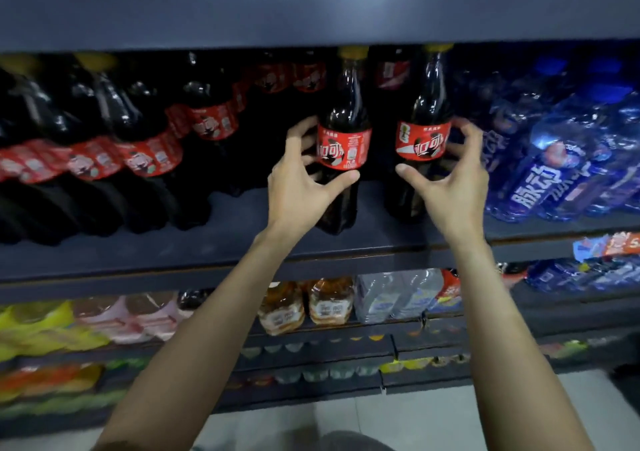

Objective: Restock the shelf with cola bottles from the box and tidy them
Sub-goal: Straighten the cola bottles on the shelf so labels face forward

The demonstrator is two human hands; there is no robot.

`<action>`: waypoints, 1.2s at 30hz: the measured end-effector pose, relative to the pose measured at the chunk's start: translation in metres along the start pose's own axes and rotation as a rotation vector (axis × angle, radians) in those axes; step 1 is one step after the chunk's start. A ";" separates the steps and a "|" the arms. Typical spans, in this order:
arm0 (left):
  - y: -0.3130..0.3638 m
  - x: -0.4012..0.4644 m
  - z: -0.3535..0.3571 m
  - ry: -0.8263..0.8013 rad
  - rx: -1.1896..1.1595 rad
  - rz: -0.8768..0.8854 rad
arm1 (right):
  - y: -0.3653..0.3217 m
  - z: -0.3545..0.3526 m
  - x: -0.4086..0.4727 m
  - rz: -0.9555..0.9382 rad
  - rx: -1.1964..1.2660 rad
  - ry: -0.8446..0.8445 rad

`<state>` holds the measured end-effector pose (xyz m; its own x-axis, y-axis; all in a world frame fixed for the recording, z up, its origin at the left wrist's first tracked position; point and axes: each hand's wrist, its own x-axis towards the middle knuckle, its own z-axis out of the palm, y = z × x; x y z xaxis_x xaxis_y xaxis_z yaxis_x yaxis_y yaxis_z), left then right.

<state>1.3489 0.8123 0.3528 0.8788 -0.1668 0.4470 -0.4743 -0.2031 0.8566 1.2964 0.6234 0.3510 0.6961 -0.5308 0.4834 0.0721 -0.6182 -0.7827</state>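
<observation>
Frame centre: left hand grips upright left bottle; right hand half-open, cupping right bottle, grip unclear.

The scene is dimly lit, with light falling from above and in front. A pale glare band is seen on the upper shelf edge, and small highlights are caught on the bottle necks. The shelf interior is lost in shadow. Strong blur is shown toward the left and right edges, where lines are bowed by wide-angle distortion.
</observation>
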 end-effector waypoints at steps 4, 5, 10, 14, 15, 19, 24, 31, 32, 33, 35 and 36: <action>-0.002 -0.020 -0.042 0.125 0.092 -0.010 | -0.030 0.043 -0.006 -0.031 0.090 -0.148; -0.004 -0.023 -0.052 0.161 0.115 -0.016 | -0.036 0.055 -0.005 -0.037 0.115 -0.173; -0.018 -0.027 -0.082 0.399 0.182 -0.034 | -0.064 0.108 0.002 -0.061 0.201 -0.200; -0.032 -0.024 -0.081 0.536 0.280 0.004 | -0.076 0.142 0.013 -0.052 0.220 -0.182; -0.035 -0.023 -0.081 0.554 0.311 0.007 | -0.078 0.148 0.017 -0.052 0.197 -0.179; -0.044 -0.017 -0.078 0.596 0.484 0.090 | -0.084 0.169 0.032 -0.032 0.109 -0.164; -0.046 -0.013 -0.078 0.665 0.748 0.156 | -0.088 0.189 0.039 -0.033 0.071 -0.168; -0.050 -0.011 -0.091 0.652 0.822 0.280 | -0.082 0.202 0.041 -0.048 0.013 -0.252; -0.050 -0.012 -0.091 0.644 0.825 0.306 | -0.081 0.200 0.042 -0.068 0.001 -0.281; -0.049 -0.012 -0.091 0.638 0.825 0.324 | -0.078 0.199 0.043 -0.091 -0.009 -0.311; -0.048 -0.012 -0.092 0.611 0.831 0.333 | -0.070 0.197 0.043 -0.129 -0.031 -0.361; -0.047 -0.013 -0.092 0.584 0.842 0.325 | -0.067 0.196 0.043 -0.140 -0.038 -0.370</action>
<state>1.3648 0.9130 0.3303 0.4877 0.1091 0.8662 -0.3770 -0.8686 0.3217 1.4622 0.7555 0.3472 0.8921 -0.1993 0.4055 0.1633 -0.6946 -0.7006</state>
